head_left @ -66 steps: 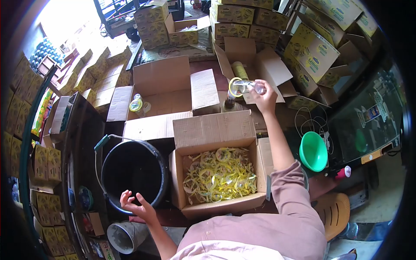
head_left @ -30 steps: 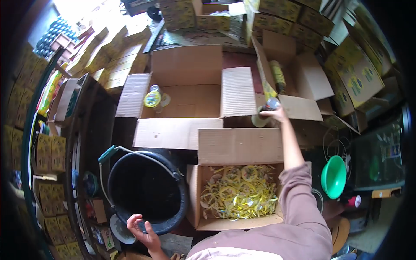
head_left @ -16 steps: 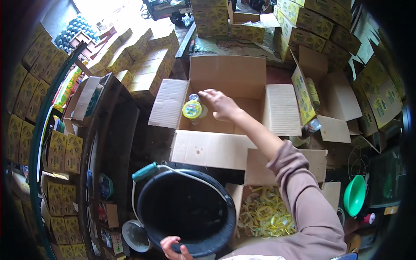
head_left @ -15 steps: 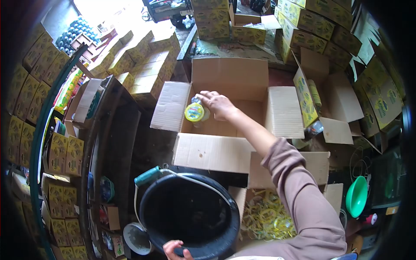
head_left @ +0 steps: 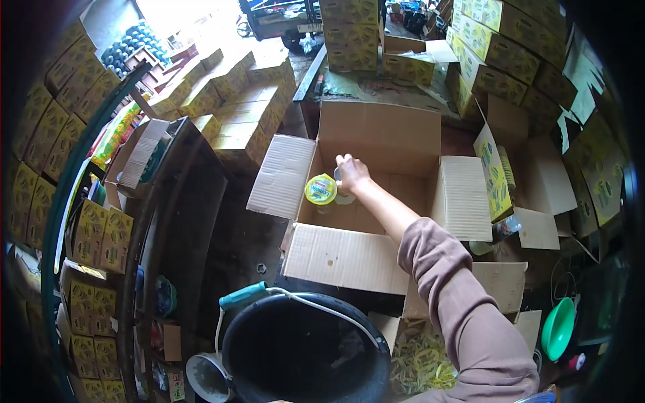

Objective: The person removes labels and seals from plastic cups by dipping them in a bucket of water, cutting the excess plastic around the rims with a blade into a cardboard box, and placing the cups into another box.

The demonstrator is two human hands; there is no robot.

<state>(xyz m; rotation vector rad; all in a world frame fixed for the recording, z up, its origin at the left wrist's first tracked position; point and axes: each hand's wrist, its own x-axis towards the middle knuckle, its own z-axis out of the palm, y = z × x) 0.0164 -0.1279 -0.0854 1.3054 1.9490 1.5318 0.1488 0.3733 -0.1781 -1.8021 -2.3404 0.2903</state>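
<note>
My right hand (head_left: 353, 174) reaches into the open cardboard box (head_left: 342, 258), its fingers curled around a clear plastic cup (head_left: 338, 174) that they mostly hide. Just left of those fingers is a drink cup with a yellow lemon-printed lid (head_left: 321, 189), near the box's left wall. A pale round shape shows under the hand; I cannot make out what it is. Of my left hand (head_left: 280, 401) only a sliver appears at the bottom edge, by the rim of a large black bucket (head_left: 376, 336), and its fingers are hidden.
A carton of yellow-green strips (head_left: 420, 359) lies below my right forearm. At the right are another open carton (head_left: 537, 174) and a green bowl (head_left: 558, 329). A white pail (head_left: 207, 377) stands beside the bucket. Yellow printed cartons (head_left: 248, 114) are stacked behind and a shelf (head_left: 181, 201) runs along the left.
The view has shifted, so the scene sits lower and further right. My right hand has moved right of the yellow-lidded cup, fingers more curled. My left hand has almost left the view.
</note>
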